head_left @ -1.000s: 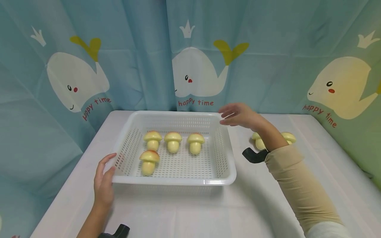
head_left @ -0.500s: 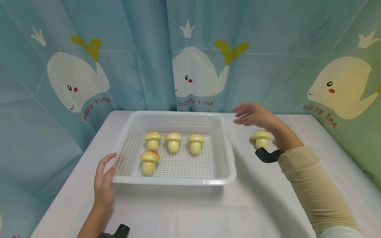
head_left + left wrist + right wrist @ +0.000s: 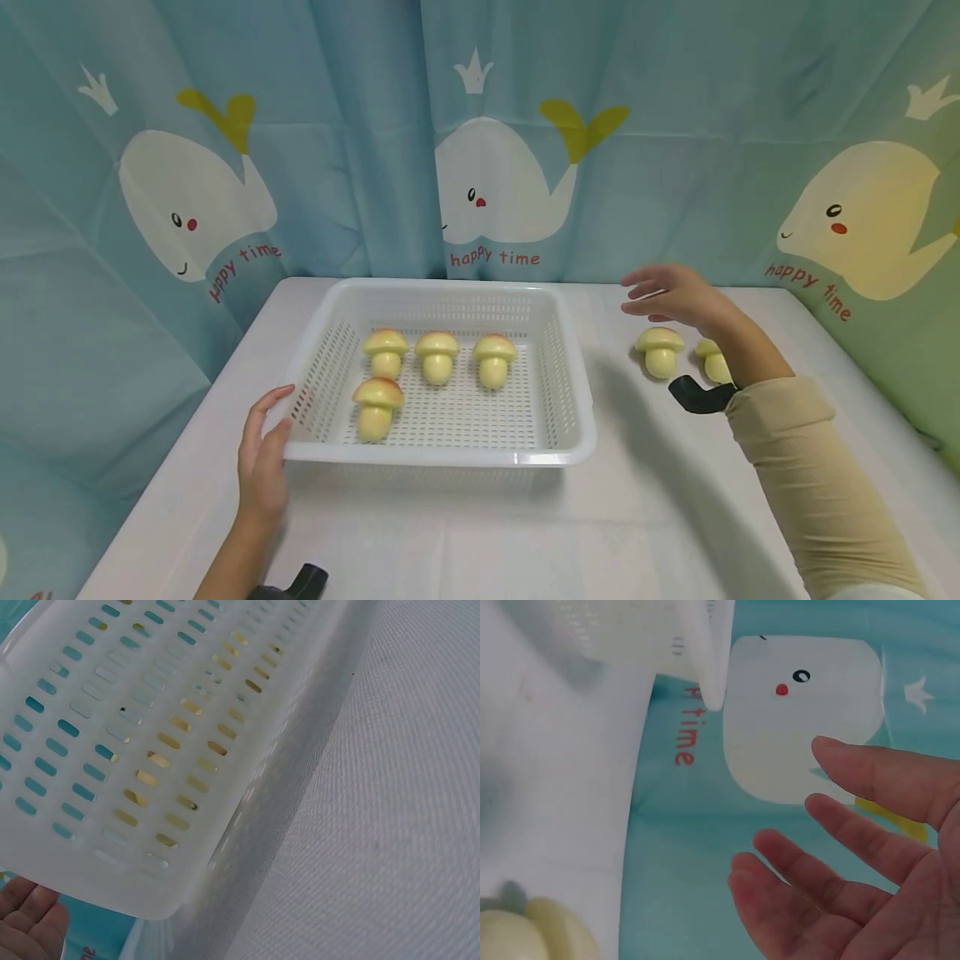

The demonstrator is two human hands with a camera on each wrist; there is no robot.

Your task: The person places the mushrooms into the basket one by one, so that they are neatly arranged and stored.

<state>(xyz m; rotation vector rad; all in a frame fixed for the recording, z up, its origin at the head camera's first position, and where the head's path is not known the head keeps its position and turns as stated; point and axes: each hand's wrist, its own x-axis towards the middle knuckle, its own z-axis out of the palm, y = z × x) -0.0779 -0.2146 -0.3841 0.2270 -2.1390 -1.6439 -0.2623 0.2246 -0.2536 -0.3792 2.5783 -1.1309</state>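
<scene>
A white plastic basket with slotted walls stands on the table, holding several pale yellow toy mushrooms with reddish-topped caps. My left hand grips its left rim near the front corner, index finger and thumb at the edge. In the left wrist view, fingertips meet the rim's underside beside the slotted wall. My right hand hovers right of the basket, fingers loosely spread and holding nothing, as the right wrist view also shows. Below it lies another toy mushroom; my forearm partly covers a second mushroom beside it.
A white cloth covers the table. Behind it hangs a blue curtain printed with whales, which also runs down both sides. A black wrist mount sticks out from my right wrist.
My right hand has moved right, away from the basket's far right corner, uncovering more of the loose mushrooms. The left hand and the basket have stayed in place.
</scene>
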